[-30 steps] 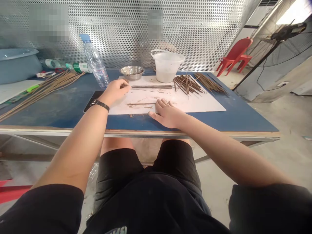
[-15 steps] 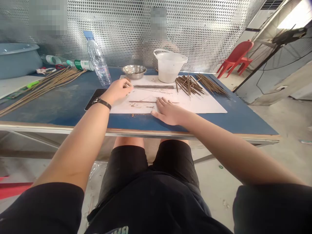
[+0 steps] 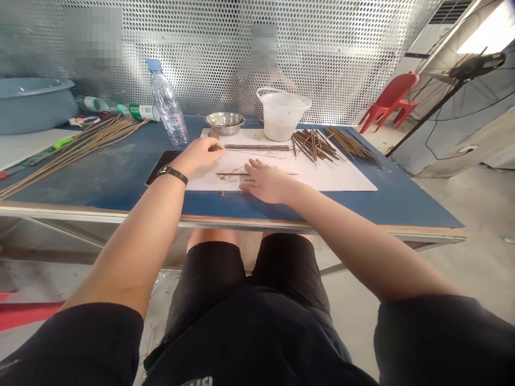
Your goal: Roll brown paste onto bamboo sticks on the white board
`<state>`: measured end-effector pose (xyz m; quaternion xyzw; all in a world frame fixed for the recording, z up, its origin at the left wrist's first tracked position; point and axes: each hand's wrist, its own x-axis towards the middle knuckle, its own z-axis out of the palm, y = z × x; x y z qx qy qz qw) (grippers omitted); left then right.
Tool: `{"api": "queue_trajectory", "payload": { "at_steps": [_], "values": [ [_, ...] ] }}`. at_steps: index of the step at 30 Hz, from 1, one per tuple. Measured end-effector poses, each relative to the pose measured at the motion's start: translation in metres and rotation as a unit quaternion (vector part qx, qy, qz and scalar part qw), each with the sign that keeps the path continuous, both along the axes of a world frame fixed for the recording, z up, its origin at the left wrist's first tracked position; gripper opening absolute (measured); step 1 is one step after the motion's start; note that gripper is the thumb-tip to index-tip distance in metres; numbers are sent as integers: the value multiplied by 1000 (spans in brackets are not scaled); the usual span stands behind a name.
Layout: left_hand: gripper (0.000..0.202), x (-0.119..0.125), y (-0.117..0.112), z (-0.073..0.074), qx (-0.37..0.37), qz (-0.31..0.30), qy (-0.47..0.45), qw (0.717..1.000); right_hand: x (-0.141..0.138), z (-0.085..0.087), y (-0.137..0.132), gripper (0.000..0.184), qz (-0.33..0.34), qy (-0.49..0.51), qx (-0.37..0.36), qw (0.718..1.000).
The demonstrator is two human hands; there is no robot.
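Note:
On a white board, my right hand lies palm down with its fingers stretched out, over a thin brown stick. The stick's two ends show on either side of the hand. My left hand, with a dark band on the wrist, has its fingers curled at the left ends of several thin dark sticks lying side by side. Whatever is between those fingers is hidden. Just behind them shows a small brown lump. Brown crumbs are scattered near the board's front edge.
Behind the board stand a metal bowl and a white bucket. Piled brown sticks lie right. A water bottle, dark phone-like slab, long sticks and blue-grey basin are left. Perforated metal rises behind.
My right hand has slid a little to the left over the thin stick. My left hand stays by the row of sticks. The whole view has shifted slightly.

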<state>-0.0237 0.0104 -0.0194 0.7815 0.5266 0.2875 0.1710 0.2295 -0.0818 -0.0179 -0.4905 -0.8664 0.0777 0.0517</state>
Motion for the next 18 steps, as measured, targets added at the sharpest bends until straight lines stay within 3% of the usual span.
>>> {"api": "queue_trajectory", "payload": {
  "at_steps": [5,8,13,18],
  "values": [
    [41,4,-9,6,-65,-120,74,988,-18,12,41,39,-2,4,15,1000],
    [35,6,-10,5,-74,-153,91,981,-17,6,55,25,49,54,5,997],
    [22,8,-12,5,-94,-142,78,982,-14,-10,61,18,52,123,25,991],
    [22,12,-18,11,-105,-140,22,984,-13,-11,60,18,16,142,28,989]
  ]
}}
